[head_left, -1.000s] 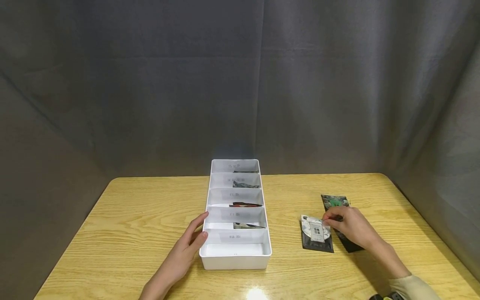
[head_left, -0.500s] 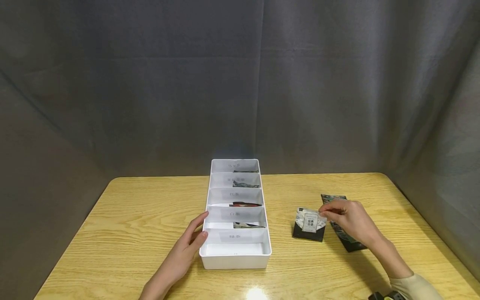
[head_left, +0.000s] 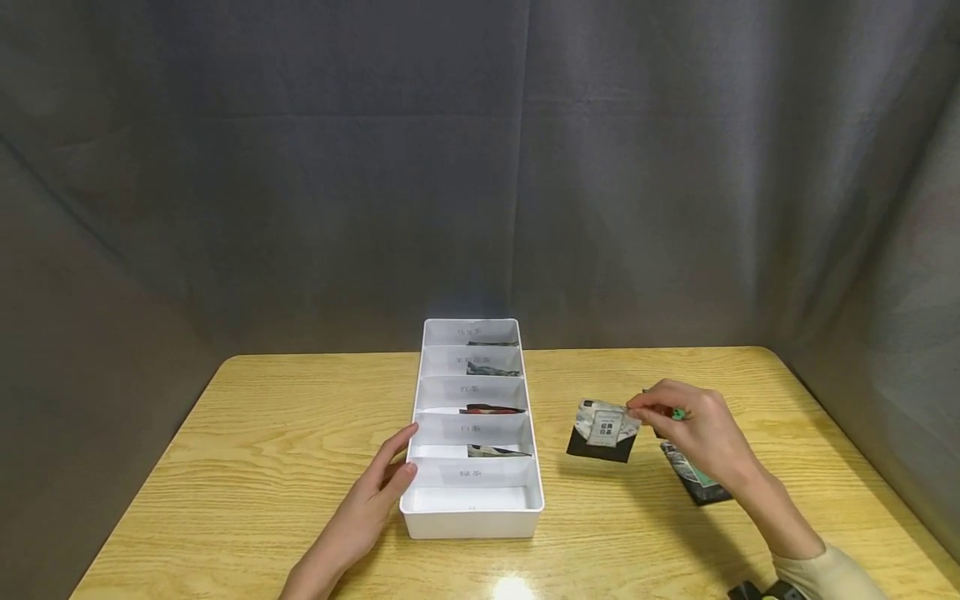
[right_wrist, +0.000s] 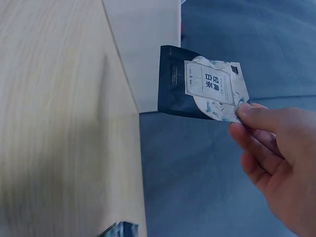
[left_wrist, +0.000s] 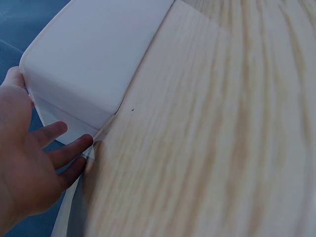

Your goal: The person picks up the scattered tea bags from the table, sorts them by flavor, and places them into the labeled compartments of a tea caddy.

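My right hand (head_left: 701,433) pinches a white tea sachet (head_left: 600,435) by one corner between thumb and fingers. The sachet hangs tilted above the table, right of a white compartment box (head_left: 472,525). Its pale label with Chinese print and its black lower part face the camera in the right wrist view, where the thumb (right_wrist: 252,113) lies over the corner. My left hand (head_left: 363,504) rests against the box's left side, fingers loosely extended. In the left wrist view, the left hand (left_wrist: 29,163) has fingertips right at the box's wall.
Dark tea packets with green labels (head_left: 703,477) lie on the table beneath the right hand, partly hidden by it. Several labelled compartments run front to back in the box; the rear ones hold sachets such as a red one (head_left: 491,409). A grey curtain (head_left: 480,167) surrounds the table.
My right hand has lifted the white tea sachet off the table and carried it left toward the box, uncovering more of the green-labelled packets. The left hand and box have stayed put.
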Demonstrator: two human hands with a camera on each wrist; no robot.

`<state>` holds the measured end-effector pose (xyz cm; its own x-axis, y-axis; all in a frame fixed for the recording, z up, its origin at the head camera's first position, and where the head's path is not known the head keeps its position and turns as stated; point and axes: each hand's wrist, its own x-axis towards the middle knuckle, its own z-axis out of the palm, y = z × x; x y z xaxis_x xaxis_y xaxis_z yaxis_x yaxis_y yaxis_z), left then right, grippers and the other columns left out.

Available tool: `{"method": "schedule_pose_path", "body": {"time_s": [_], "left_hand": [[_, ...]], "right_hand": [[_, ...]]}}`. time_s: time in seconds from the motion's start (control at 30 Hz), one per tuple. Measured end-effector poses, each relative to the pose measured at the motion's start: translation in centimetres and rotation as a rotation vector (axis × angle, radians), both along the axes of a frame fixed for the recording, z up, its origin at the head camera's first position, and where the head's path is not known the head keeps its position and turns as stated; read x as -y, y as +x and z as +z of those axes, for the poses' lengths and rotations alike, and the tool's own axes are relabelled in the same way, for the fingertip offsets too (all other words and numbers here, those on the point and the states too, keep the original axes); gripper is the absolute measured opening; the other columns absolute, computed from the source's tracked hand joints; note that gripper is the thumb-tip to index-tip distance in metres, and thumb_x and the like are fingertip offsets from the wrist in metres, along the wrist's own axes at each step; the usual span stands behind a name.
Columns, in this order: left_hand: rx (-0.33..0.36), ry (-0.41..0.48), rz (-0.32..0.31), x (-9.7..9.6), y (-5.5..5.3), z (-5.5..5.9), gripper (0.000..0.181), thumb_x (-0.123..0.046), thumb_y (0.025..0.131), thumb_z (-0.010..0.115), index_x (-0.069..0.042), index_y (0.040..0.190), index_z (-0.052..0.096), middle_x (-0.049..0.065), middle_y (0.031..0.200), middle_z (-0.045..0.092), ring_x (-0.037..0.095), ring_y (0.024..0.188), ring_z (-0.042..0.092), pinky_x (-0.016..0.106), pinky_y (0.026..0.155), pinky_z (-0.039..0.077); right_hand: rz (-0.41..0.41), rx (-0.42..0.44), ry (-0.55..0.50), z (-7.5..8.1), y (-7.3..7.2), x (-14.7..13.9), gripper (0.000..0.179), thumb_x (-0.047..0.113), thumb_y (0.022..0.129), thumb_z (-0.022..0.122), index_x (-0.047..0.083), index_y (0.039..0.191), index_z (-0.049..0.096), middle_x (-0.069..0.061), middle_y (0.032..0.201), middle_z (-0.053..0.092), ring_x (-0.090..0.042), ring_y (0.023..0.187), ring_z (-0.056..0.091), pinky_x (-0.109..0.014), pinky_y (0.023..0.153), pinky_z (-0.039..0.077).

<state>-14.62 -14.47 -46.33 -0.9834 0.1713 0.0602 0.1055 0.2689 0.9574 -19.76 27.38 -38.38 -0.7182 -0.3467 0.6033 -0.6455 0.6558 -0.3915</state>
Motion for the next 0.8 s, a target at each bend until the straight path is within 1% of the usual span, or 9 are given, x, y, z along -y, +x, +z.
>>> {"method": "schedule_pose_path", "body": {"time_s": [0.17,0.33,0.43,0.57,0.67,0.8], "left_hand": [[-0.006,-0.003,0.002,0.0,0.0,0.1,0.049,-0.034,0.105,0.050,-0.034,0.152,0.036,0.016,0.155,0.040,0.037,0.136,0.047,0.053,0.106,0.043],[-0.008,-0.004,0.002,0.0,0.0,0.1,0.049,-0.033,0.105,0.050,-0.034,0.152,0.036,0.016,0.155,0.039,0.037,0.136,0.047,0.053,0.107,0.042],[-0.005,-0.004,0.002,0.0,0.0,0.1,0.049,-0.033,0.105,0.050,-0.035,0.151,0.036,0.016,0.155,0.040,0.037,0.136,0.047,0.053,0.107,0.041],[-0.008,-0.002,0.000,0.0,0.0,0.1,0.049,-0.032,0.105,0.050,-0.034,0.152,0.036,0.017,0.154,0.041,0.037,0.135,0.047,0.052,0.106,0.042],[-0.007,0.001,-0.002,0.0,0.0,0.1,0.049,-0.031,0.105,0.050,-0.032,0.153,0.036,0.017,0.154,0.041,0.037,0.135,0.047,0.052,0.106,0.042],[-0.007,0.003,-0.005,0.0,0.0,0.0,0.050,-0.031,0.105,0.050,-0.032,0.153,0.035,0.016,0.154,0.042,0.036,0.136,0.047,0.052,0.106,0.042]], "right_hand": [[0.015,-0.056,0.005,1.0,0.2,1.0,0.025,-0.003,0.078,0.080,0.019,0.090,0.077,0.012,0.082,0.070,0.003,0.062,0.053,-0.013,0.053,0.041],[0.034,-0.088,-0.014,1.9,0.3,1.9,0.026,-0.003,0.077,0.081,0.019,0.090,0.078,0.013,0.083,0.070,0.004,0.062,0.052,-0.012,0.054,0.040],[0.062,-0.128,-0.049,2.4,0.3,2.7,0.028,-0.006,0.074,0.081,0.017,0.089,0.078,0.009,0.082,0.071,0.002,0.063,0.053,-0.012,0.056,0.042],[0.106,-0.159,-0.099,3.2,0.3,3.9,0.028,-0.009,0.073,0.082,0.014,0.088,0.078,0.004,0.082,0.072,0.000,0.065,0.056,-0.011,0.058,0.044],[0.131,-0.177,-0.114,3.6,0.3,4.8,0.027,-0.009,0.073,0.082,0.013,0.088,0.078,0.004,0.082,0.072,0.000,0.066,0.056,-0.011,0.059,0.044],[0.163,-0.194,-0.124,3.8,0.1,6.1,0.027,-0.010,0.073,0.081,0.012,0.088,0.078,0.001,0.082,0.072,-0.004,0.068,0.060,-0.010,0.065,0.046]]}}
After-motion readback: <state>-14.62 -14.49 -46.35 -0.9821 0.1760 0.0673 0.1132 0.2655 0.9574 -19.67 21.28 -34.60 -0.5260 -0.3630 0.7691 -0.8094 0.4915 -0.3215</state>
